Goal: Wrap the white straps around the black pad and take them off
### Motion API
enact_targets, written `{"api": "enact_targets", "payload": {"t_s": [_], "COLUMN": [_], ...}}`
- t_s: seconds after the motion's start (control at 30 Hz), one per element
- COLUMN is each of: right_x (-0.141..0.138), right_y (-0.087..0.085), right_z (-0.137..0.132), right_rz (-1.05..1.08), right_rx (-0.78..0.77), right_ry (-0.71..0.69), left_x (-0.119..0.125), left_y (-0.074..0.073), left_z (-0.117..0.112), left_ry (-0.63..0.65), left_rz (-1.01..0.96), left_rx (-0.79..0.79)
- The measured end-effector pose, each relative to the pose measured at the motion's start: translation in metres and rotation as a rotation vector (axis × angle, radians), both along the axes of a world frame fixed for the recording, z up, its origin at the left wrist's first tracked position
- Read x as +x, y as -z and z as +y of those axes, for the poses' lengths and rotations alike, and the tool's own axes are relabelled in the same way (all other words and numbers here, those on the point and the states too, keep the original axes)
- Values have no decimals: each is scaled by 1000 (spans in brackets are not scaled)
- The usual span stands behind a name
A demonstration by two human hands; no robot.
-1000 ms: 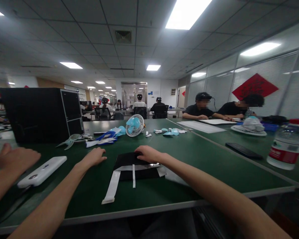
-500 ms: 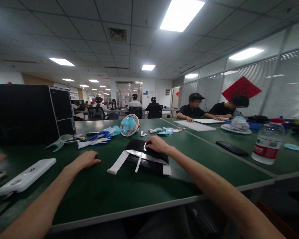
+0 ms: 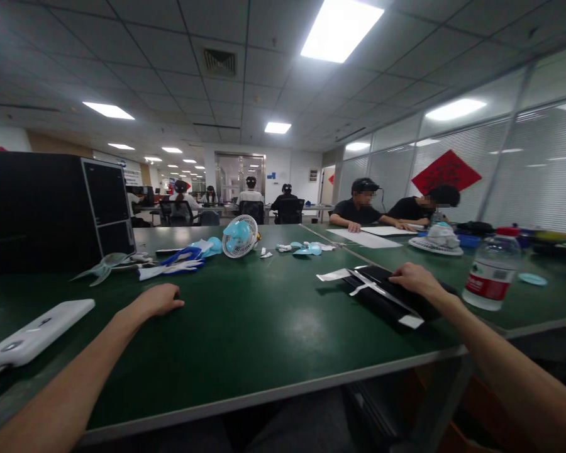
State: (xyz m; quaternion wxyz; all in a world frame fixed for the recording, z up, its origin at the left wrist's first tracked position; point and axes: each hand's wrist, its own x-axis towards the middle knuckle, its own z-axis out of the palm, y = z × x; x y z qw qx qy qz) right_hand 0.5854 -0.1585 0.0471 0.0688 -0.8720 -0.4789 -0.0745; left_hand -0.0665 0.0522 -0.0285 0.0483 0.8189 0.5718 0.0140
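Observation:
My right hand lies on a flat black pouch with white straps, far out to the right on the green table, close to the seam with the neighbouring table. Its fingers are curled down onto the pouch and press on it. My left hand rests palm down on the bare table top at centre left, its fingers loosely bent and nothing in it that I can see. A white strap end sticks out past the pouch's far side.
A white power bank lies at the left. A black computer case stands at the back left, with gloves and a small blue fan beside it. A water bottle stands right of the pouch. Two people sit at the right-hand table.
My right hand has slid the black pouch from the middle of the table far to the right. The left hand has stayed in place. The view has turned slightly.

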Motion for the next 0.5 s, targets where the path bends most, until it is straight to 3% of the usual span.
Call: {"api": "enact_targets", "payload": {"t_s": [0.17, 0.5], "right_x": [21, 19], "right_y": [10, 20], "right_z": [-24, -59], "right_rz": [21, 31], "right_rx": [-6, 140], "right_ry": [84, 118], "left_x": [-2, -10], "left_y": [5, 14], "left_z": [4, 13], "left_ry": [5, 47], "left_rz": [0, -22], "left_rx": [11, 23]}}
